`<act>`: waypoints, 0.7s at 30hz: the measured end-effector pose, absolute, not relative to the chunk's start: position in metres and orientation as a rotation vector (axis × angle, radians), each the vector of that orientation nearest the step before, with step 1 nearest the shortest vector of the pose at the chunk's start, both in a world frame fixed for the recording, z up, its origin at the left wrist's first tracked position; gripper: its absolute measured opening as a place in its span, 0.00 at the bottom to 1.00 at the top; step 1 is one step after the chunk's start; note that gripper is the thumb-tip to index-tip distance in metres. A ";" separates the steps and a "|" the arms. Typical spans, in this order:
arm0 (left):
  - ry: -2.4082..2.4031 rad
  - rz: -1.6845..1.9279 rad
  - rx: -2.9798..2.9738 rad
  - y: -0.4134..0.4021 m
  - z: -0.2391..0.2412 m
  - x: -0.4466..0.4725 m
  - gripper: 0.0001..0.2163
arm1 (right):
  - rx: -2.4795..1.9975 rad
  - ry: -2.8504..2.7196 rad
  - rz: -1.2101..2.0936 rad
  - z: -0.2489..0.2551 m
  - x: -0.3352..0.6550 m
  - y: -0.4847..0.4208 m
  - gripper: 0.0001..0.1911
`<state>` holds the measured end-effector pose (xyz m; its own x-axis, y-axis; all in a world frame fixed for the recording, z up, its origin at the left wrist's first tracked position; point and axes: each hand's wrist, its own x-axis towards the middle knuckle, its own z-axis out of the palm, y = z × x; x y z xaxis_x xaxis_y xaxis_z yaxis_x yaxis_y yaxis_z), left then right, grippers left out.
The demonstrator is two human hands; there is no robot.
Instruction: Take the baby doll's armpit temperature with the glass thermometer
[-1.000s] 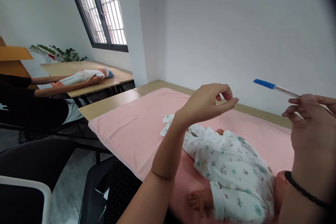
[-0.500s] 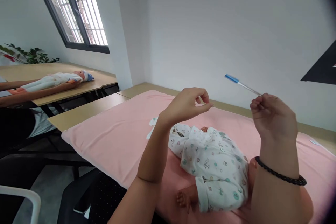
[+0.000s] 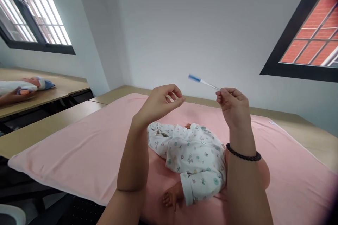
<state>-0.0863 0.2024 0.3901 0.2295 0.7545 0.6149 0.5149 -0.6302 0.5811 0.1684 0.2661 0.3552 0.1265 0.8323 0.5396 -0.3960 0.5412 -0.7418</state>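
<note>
Far left of the hands: second doll (image 3: 26, 86) on another desk (image 3: 52, 93). Left hand (image 3: 158, 103) raised, fingers loosely curled, grasping nothing. Right hand (image 3: 232, 107) beside it pinches a blue-tipped thermometer (image 3: 202, 81). Below both: doll (image 3: 195, 158) on pink mat (image 3: 79, 147).

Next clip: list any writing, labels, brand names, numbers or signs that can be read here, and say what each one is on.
No readable text in this picture.
The thin stick with the blue tip, pinched in the right hand: no markings can be made out.
The doll's white suit: only small printed hearts and shapes, no words legible.
A small white tag at the pink blanket's far edge: too small to read.
The left hand holds nothing.
</note>
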 end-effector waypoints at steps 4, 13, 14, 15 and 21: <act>1.189 1.549 2.162 0.206 0.390 -0.085 0.10 | -0.492 -1.130 0.953 0.357 0.164 0.260 0.10; 1.244 1.300 2.193 0.215 0.386 -0.086 0.14 | -0.525 -1.181 0.755 0.364 0.148 0.242 0.11; 1.241 1.222 2.213 0.216 0.386 -0.086 0.14 | -0.498 -1.157 0.751 0.364 0.147 0.241 0.13; 1.232 1.179 2.226 0.216 0.386 -0.085 0.14 | -0.475 -1.133 0.750 0.365 0.145 0.240 0.14; 1.098 1.390 2.158 0.215 0.386 -0.078 0.12 | -0.410 -0.992 0.714 0.363 0.132 0.237 0.12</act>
